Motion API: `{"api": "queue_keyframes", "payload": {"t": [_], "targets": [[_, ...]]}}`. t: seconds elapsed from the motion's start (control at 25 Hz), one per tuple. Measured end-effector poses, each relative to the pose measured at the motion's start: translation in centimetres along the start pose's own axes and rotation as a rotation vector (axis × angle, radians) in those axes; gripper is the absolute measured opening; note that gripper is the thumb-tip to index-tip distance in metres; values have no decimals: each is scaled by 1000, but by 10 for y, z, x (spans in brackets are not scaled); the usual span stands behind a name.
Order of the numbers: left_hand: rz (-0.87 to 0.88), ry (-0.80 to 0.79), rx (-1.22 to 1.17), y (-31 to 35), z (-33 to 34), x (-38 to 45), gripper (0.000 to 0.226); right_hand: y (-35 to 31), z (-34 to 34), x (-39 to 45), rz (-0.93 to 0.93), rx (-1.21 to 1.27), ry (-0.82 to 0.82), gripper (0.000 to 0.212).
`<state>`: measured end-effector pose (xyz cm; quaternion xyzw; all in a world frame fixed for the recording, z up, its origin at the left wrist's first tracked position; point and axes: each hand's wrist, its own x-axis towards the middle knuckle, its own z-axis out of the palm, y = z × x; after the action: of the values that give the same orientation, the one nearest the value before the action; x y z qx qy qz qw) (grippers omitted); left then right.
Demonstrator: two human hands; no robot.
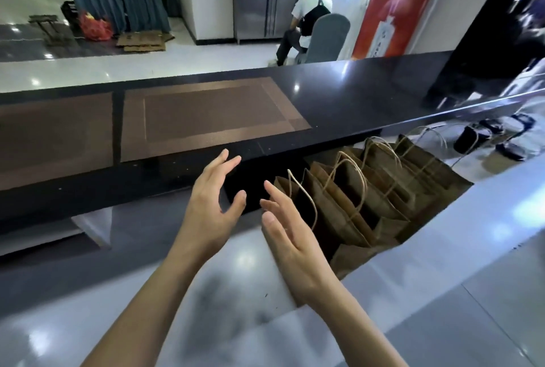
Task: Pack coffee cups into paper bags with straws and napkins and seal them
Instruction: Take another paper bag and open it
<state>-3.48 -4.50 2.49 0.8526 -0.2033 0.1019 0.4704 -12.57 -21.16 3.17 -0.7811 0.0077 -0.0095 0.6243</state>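
Paper bags [362,198] stand upright in a row under the black counter's [339,101] edge, the row running away to the right. Right hand [290,236], fingers straight and empty, is just beside the nearest bag. Left hand [213,204], relaxed and empty, lies farther left.

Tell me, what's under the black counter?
Brown paper bags with twine handles stand in a row under the black counter. Their insides are dark, so any contents stay hidden.
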Motion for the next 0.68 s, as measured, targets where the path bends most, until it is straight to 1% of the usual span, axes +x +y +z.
{"api": "queue_keyframes", "payload": {"t": [0.28, 0.32, 0.36, 0.44, 0.52, 0.6, 0.68], "targets": [[-45, -108, -66, 3, 40, 12, 50, 20, -26, -56, 34, -1, 21, 44], [-62, -130, -85, 1, 46, 13, 49, 23, -28, -65, 23, -17, 72, 42], [-89, -147, -110, -1, 50, 15, 47, 26, -30, -72, -6, -41, 162, 38], [-154, -180, -186, -6, 59, 21, 44, 35, -35, -85, -63, -57, 404, 28], [-193, -205, -251, -11, 67, 29, 46, 51, -40, -94, -58, -43, 594, 22], [-218, -226, -304, -14, 76, 37, 51, 63, -43, -98, 5, -31, 698, 20], [-251, -240, -362, -17, 84, 45, 51, 71, -44, -100, 87, -2, 742, 24]]}}
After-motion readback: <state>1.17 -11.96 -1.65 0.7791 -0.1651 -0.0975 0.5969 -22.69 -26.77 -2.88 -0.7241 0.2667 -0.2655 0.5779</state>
